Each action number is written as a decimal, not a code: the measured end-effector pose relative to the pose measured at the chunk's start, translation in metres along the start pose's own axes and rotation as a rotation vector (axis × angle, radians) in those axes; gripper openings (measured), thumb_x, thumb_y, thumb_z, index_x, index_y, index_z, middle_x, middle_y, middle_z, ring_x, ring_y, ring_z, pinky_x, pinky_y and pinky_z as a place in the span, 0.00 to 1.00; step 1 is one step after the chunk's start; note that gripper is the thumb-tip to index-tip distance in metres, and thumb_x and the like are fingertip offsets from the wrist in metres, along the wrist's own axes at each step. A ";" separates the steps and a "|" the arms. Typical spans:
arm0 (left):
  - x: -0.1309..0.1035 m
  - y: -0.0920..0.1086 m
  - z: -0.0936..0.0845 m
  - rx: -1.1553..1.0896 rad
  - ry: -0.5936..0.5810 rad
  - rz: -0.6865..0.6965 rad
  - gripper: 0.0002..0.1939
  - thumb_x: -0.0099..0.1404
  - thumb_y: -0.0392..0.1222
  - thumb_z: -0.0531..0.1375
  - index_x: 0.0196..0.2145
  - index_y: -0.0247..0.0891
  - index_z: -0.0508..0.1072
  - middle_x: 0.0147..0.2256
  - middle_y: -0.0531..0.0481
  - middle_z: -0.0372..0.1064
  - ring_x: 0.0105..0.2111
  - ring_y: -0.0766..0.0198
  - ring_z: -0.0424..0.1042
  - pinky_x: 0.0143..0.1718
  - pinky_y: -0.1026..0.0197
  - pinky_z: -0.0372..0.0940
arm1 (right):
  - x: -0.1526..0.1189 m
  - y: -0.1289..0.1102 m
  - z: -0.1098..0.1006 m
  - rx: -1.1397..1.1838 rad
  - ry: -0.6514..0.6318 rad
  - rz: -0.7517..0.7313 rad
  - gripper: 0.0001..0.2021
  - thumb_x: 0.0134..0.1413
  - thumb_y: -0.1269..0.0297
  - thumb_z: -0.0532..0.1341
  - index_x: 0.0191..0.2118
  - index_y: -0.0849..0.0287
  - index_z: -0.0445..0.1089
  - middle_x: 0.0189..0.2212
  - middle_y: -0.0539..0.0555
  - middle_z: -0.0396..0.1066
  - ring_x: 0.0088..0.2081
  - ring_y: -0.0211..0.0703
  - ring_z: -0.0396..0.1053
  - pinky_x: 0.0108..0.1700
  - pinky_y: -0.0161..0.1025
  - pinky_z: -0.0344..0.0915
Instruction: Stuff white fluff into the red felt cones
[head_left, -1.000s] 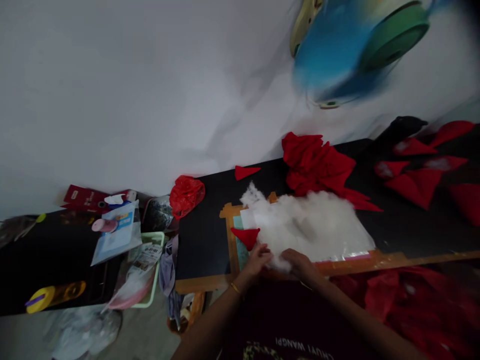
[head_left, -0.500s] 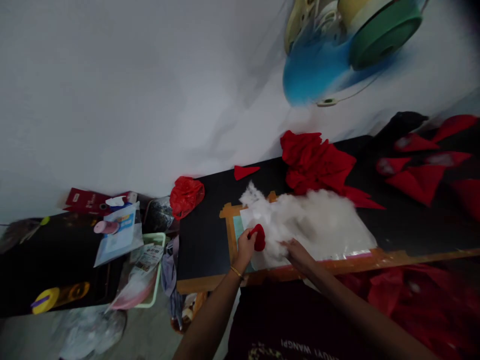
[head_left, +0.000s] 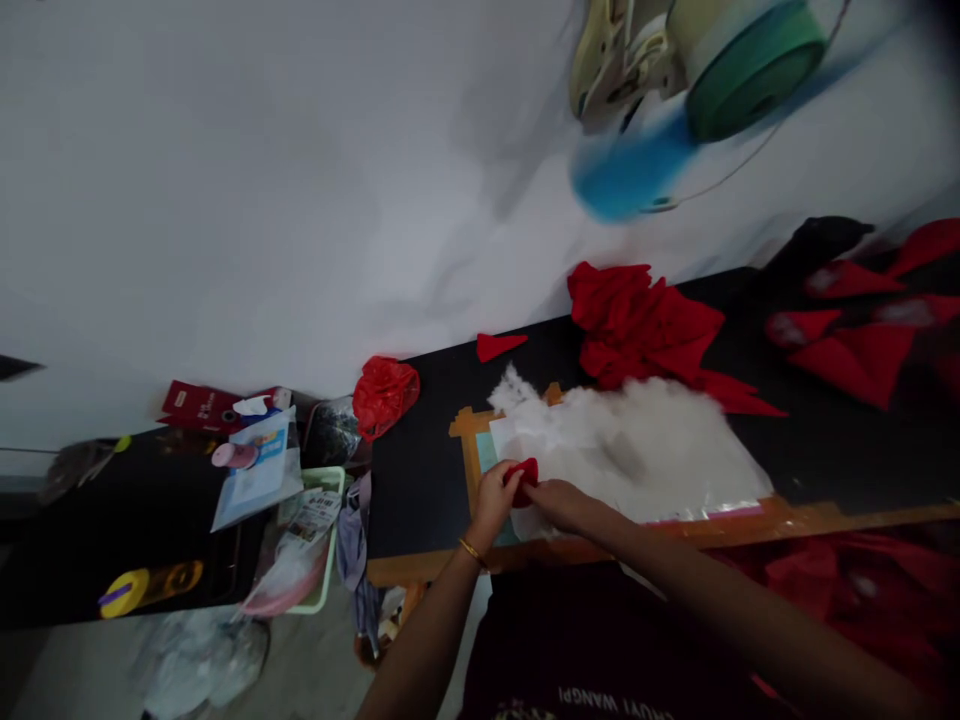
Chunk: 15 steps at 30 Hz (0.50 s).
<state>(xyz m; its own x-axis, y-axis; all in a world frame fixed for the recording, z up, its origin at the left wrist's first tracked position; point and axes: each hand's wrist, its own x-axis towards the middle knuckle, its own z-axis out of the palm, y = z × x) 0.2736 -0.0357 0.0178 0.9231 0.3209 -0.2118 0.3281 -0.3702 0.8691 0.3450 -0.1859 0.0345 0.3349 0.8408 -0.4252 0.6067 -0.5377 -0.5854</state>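
Observation:
My left hand (head_left: 498, 497), with a bangle at the wrist, is closed around a small red fabric cone (head_left: 527, 478). My right hand (head_left: 561, 503) meets it from the right, fingertips at the cone's edge. These fingers are bent together and partly hidden, so whatever they hold does not show. Just beyond both hands a heap of fluffy white stuffing (head_left: 660, 430) lies on a white sheet taped to the black table (head_left: 420, 490).
Behind the stuffing sits a pile of red fabric pieces (head_left: 645, 325). A single red cone (head_left: 501, 346) and a red plastic bag (head_left: 385, 397) lie further left. Several red cones (head_left: 855, 360) are at right. A blurred blue fan (head_left: 634, 170) hangs overhead.
My right hand has moved left from the white stuffing to the red cone. The cone has turned in my left hand. The whole view has shifted slightly.

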 end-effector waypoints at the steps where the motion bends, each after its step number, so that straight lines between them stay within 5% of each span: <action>1: 0.001 -0.001 0.000 0.018 0.037 -0.006 0.10 0.66 0.41 0.57 0.40 0.38 0.78 0.39 0.46 0.78 0.40 0.58 0.75 0.46 0.57 0.67 | -0.001 0.000 0.002 -0.015 0.035 0.007 0.22 0.54 0.78 0.54 0.54 0.61 0.69 0.42 0.64 0.78 0.39 0.51 0.76 0.41 0.41 0.67; 9: 0.000 -0.003 0.005 0.108 0.187 -0.130 0.11 0.68 0.37 0.54 0.39 0.38 0.77 0.38 0.43 0.78 0.39 0.56 0.75 0.46 0.55 0.67 | -0.041 0.025 0.023 0.014 0.086 0.154 0.26 0.50 0.81 0.52 0.55 0.63 0.68 0.42 0.65 0.78 0.41 0.52 0.76 0.41 0.41 0.66; 15: -0.006 -0.006 0.012 0.086 0.172 -0.059 0.11 0.67 0.37 0.54 0.41 0.37 0.77 0.42 0.42 0.77 0.43 0.55 0.74 0.50 0.54 0.65 | -0.063 0.029 0.006 0.496 0.156 0.148 0.27 0.44 0.72 0.59 0.54 0.59 0.70 0.46 0.60 0.77 0.45 0.52 0.73 0.48 0.43 0.66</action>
<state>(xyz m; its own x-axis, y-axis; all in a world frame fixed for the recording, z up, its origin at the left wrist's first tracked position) 0.2688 -0.0460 0.0087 0.8564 0.4855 -0.1757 0.4034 -0.4168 0.8146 0.3369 -0.2552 0.0398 0.5173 0.7327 -0.4422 0.1442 -0.5839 -0.7989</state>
